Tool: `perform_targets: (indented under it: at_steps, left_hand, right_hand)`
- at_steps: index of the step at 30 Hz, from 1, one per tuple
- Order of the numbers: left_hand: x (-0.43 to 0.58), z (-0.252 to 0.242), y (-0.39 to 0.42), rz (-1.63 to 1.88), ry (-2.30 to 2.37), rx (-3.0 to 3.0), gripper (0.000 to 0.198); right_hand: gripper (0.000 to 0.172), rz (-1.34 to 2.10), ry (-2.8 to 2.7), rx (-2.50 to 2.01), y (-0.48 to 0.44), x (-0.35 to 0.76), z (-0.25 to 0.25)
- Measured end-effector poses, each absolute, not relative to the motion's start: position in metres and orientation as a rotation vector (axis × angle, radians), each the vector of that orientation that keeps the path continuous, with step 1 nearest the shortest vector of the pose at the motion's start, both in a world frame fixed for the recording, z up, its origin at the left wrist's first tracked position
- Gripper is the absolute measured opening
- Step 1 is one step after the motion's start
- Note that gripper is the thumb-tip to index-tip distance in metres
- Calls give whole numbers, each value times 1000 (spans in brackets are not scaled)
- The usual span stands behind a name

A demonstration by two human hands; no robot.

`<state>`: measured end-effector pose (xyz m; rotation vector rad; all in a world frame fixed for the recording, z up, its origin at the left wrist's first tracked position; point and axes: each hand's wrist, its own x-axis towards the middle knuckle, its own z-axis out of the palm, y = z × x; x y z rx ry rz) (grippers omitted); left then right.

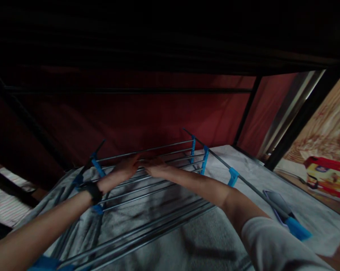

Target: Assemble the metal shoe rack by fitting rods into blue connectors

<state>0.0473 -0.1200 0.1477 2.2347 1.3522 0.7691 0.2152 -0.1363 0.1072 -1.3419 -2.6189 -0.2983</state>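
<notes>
A rack of thin metal tubes [141, 194] with blue plastic joints [204, 160] lies on a grey blanket [204, 241] on a bunk. My left hand [127, 168] reaches to the rack's far tubes, its fingers closed around one near the middle. Right beside it, my right hand [155, 167] has its fingers bent over the same tubes. Both hands are dim and blurred, so the fingertips are hard to make out. A long side pole [249, 186] of the rack runs under my right arm toward the lower right and ends in a blue cap [298, 229].
A phone [279, 205] lies beside the side pole on the bed. A red and yellow package [328, 178] sits at the right on a wooden surface. Black bunk posts [297, 116] and a low dark underside [170, 37] frame the space; red cloth [170, 116] hangs behind.
</notes>
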Motion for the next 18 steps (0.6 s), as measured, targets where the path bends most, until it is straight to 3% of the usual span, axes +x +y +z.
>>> perform_targets:
  at_steps: [4, 10, 15, 18]
  left_hand:
    - [118, 130, -125, 715, 1130, 2212, 34]
    - [140, 112, -131, 510, 1094, 2370, 53]
    - [153, 115, -126, 275, 1182, 2413, 59]
    - [182, 116, -124, 283, 1017, 2456, 56]
  right_hand:
    - [40, -214, -2665, -1494, -146, 254, 110]
    - [52, -238, -2696, -1371, -182, 344, 135]
    - [45, -186, -2138, -1642, -188, 451, 164]
    - [34, 87, -1787, -1819, -187, 498, 157]
